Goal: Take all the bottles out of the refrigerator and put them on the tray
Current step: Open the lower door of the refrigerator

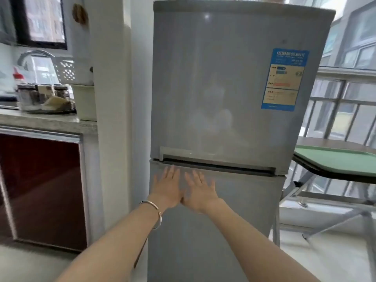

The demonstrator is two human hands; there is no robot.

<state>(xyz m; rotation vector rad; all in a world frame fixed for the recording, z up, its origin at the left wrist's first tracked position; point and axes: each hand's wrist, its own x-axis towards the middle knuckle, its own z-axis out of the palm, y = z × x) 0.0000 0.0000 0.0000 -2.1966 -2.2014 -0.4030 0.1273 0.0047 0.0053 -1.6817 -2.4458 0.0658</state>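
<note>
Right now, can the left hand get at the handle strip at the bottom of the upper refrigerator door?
Probably yes. The left hand is open, its fingertips just below the handle strip, and nothing stands between them. The right hand beside it is open too and does not block the way.

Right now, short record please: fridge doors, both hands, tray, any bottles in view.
fridge: two doors, upper and lower, both shut
left hand: open, fingers straight, at the top of the lower door; contact unclear
right hand: open, fingers straight, close beside the left hand
tray: green, on the table right of the fridge; no bottles on the part in view
bottles: none taken out; shut doors hide the inside
task stage: not yet begun
</note>
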